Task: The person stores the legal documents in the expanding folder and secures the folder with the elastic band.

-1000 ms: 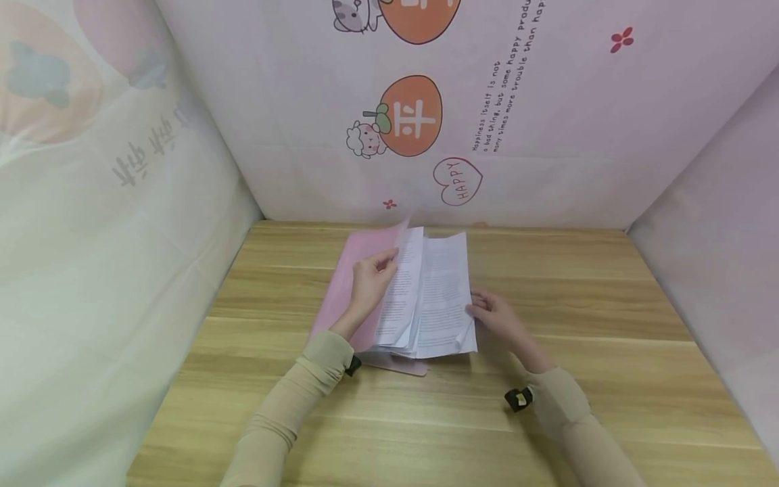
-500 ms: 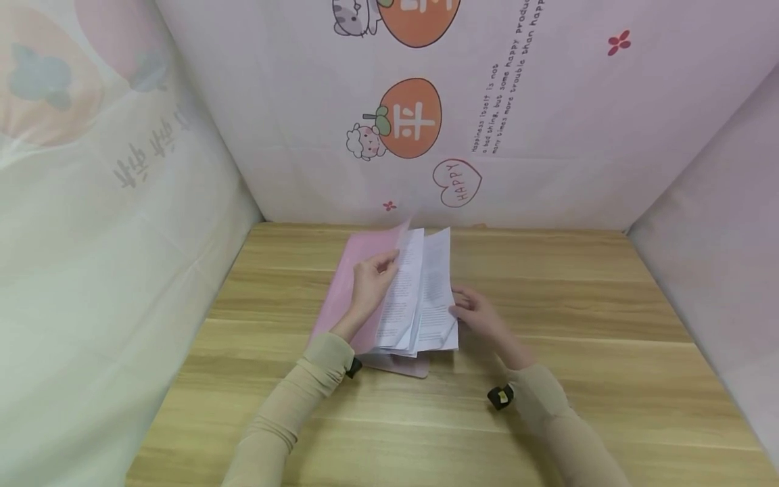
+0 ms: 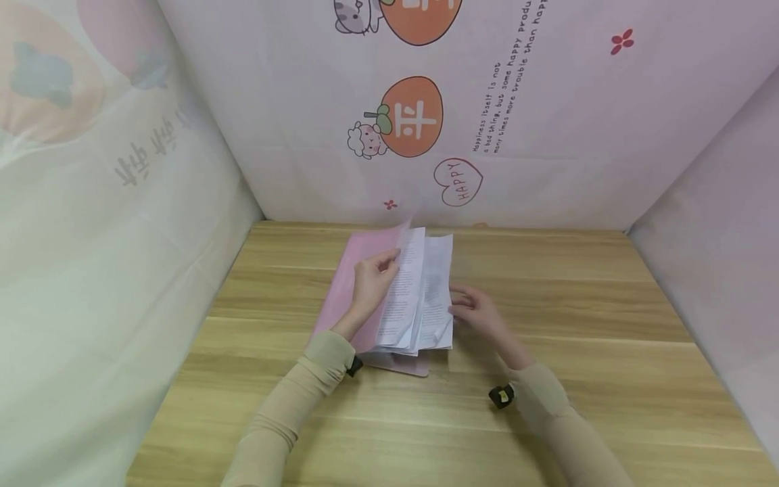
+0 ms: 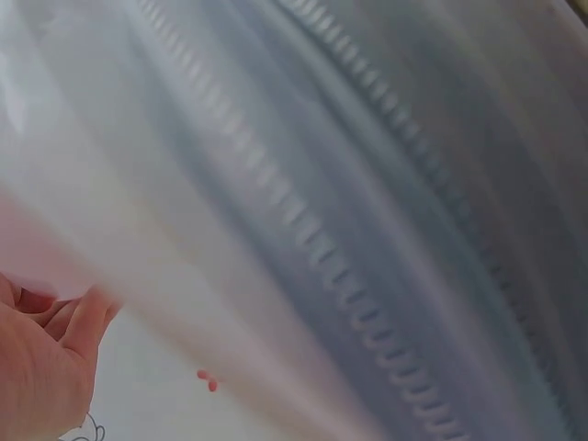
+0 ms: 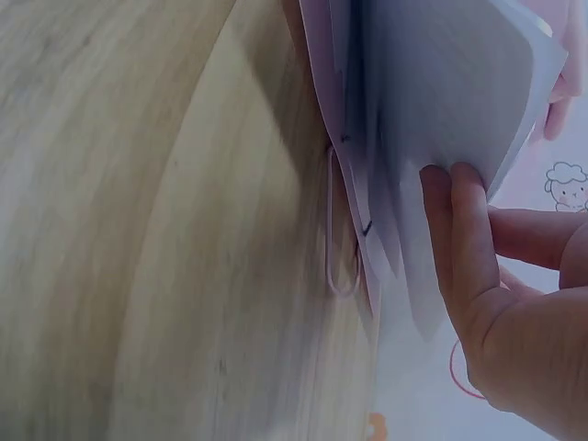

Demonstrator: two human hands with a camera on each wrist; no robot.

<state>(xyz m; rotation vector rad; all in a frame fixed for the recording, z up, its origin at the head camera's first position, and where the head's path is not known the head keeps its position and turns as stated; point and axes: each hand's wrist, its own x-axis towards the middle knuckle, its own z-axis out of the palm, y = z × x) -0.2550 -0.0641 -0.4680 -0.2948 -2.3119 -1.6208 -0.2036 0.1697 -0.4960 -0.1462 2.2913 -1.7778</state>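
A pink document folder lies partly open on the wooden table, its cover raised at an angle. My left hand pinches the cover's free edge with thumb and fingers. Inside stand printed sheets, some with curled lower corners. To their right, my right hand holds the outer edge of more paper, thumb on one side and fingers on the other. The right wrist view shows the fingertips flat along this paper. Close up in the left wrist view runs a ridged strip beside blurred, translucent layers.
A light pink elastic loop stands out from the folder's back cover in the right wrist view. The table is bounded by a printed cloth wall behind and cloth walls at both sides. Each wrist carries a small black camera.
My right hand has moved left, bringing the paper's outer edge closer to the other sheets. My left hand and the raised pink cover have stayed nearly still.
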